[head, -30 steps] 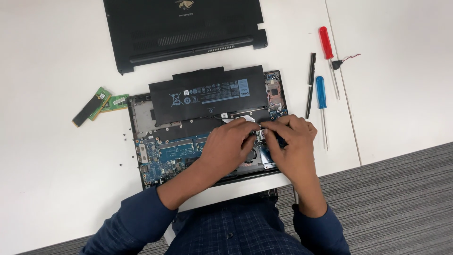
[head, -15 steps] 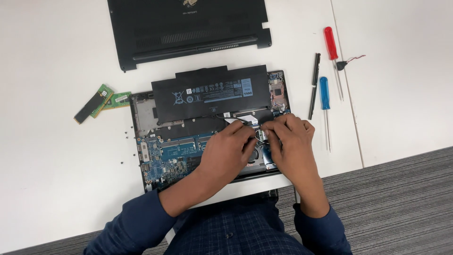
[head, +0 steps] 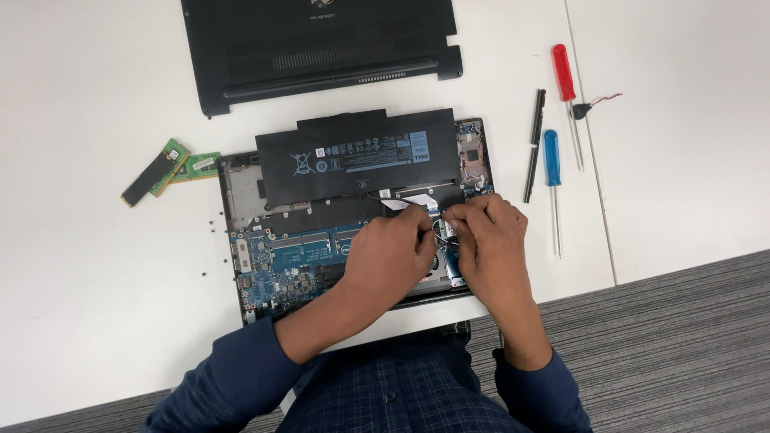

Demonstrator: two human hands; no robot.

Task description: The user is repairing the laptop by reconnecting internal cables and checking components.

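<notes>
Just right of the frame's centre, the left hand (head: pixel 391 250) and right hand (head: pixel 489 240) meet with fingertips pinched on a small part and thin wires inside the open laptop (head: pixel 241 240), below its black battery (head: pixel 357 156); what exactly they grip is hidden. Judged a fine connector step, calling for steady fingers. Screwdrivers (head: pixel 552 172) lie right, memory modules (head: pixel 164 168) left, bottom cover (head: pixel 321 40) above
</notes>
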